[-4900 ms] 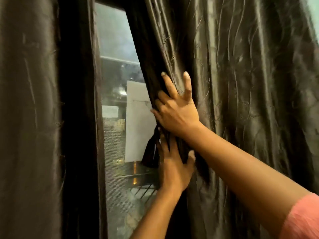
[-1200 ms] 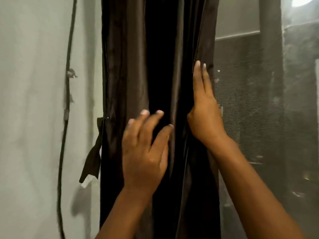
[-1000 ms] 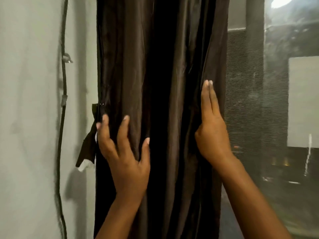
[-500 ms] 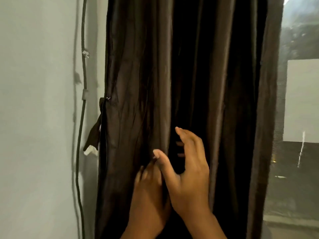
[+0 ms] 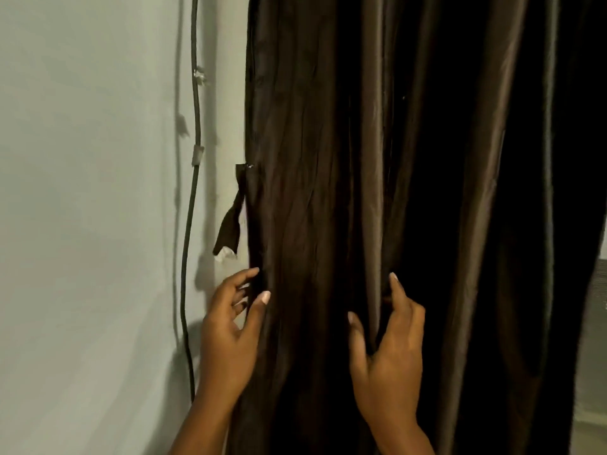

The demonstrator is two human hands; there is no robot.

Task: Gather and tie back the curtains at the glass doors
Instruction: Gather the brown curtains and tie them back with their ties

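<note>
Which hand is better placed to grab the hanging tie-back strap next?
Left. The left hand sits at the curtain's wall-side edge, just below the strap; the right hand grips a fold farther away.

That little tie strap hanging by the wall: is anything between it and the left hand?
Nothing visible. The tie strap hangs free against the wall, just above the left hand, which grips the curtain edge.

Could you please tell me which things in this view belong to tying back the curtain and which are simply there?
For the job:
- dark brown satin curtain
- dark fabric tie-back strap hanging at its left edge
- left hand
- right hand

Just there:
- black cable running down the pale wall
</note>
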